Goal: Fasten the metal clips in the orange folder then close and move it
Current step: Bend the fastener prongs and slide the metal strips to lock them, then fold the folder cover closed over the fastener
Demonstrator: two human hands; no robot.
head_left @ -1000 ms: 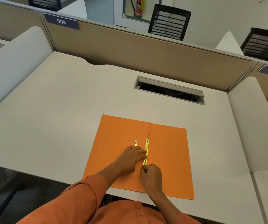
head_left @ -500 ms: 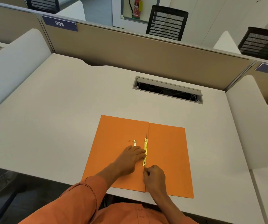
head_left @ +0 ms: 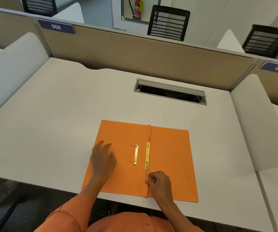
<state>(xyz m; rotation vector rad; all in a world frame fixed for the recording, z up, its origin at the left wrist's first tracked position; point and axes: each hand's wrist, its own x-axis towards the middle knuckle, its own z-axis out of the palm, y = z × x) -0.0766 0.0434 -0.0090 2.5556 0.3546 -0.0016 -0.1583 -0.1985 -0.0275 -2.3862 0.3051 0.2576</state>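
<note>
**Clip prong alignment at the fold**

I see the orange folder [head_left: 168, 158] lying open on the bench [head_left: 51, 123]. My right hand [head_left: 160, 182] is clenched, pinching the prong just below the long brass clip [head_left: 147, 156], whose axis runs along the fold. My left hand [head_left: 103, 159] is released, spread over the left flap beside the short brass bar [head_left: 136, 154].

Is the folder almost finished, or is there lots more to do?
Partly done. The long metal clip lies flat by the fold. The right hand pinches its near prong; the left hand hovers open. The orange folder lies open, so closing and moving remain.
</note>
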